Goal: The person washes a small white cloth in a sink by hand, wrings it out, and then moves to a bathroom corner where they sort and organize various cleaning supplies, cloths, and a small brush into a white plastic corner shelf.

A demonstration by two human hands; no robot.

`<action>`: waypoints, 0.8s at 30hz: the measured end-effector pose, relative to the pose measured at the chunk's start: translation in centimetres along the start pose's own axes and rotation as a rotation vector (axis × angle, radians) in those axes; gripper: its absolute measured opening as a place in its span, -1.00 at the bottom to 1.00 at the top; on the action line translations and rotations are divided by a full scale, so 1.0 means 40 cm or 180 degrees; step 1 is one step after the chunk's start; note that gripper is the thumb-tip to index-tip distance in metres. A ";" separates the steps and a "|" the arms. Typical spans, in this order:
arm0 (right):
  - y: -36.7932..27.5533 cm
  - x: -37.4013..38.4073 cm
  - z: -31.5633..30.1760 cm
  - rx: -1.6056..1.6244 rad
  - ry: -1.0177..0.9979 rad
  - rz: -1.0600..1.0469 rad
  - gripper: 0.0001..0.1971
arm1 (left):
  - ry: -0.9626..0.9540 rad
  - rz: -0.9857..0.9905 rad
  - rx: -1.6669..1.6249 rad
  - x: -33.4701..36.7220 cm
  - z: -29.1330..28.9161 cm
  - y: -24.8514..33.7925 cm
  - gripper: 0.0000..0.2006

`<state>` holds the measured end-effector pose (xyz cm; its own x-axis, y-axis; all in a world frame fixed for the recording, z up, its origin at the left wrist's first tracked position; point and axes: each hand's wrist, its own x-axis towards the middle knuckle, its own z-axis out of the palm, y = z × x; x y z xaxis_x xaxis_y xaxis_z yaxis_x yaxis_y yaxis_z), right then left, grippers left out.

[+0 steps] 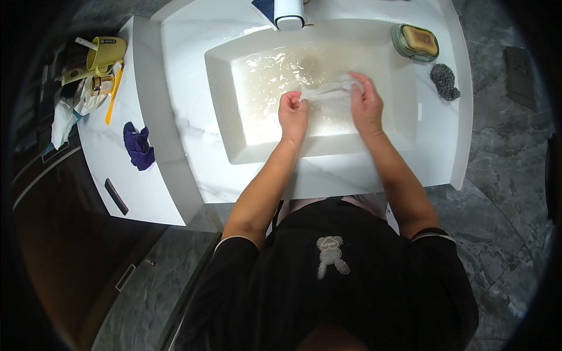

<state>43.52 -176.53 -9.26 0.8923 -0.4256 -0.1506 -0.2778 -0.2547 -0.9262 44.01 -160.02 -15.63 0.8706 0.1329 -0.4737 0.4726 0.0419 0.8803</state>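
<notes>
A thin, wet white cloth is stretched between my two hands above the murky, soapy water in the white sink. My left hand pinches its left end with curled fingers. At the other end, my right hand grips the cloth between thumb and fingers, with the forefinger partly extended. Folds of the fabric hang toward the water between them, and the lower part is hard to tell from the pale basin.
Over the sink's far edge stands a faucet. A soap bar rests in a green dish, near a grey scouring pad. The left ledge carries a purple cloth, a dark bar, an orange-handled brush and a yellow cup.
</notes>
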 end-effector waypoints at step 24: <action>0.240 0.011 0.150 -0.0645 -0.0486 0.0899 -0.67 | -0.0593 -0.1868 -0.0818 0.040 0.006 -0.023 -0.70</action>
<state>43.37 -173.95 -20.27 0.8091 -0.3732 -0.4540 -0.5714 -0.3190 -0.7561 44.98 -160.09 -17.20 0.4989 -0.1563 -0.8524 0.8476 0.2930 0.4423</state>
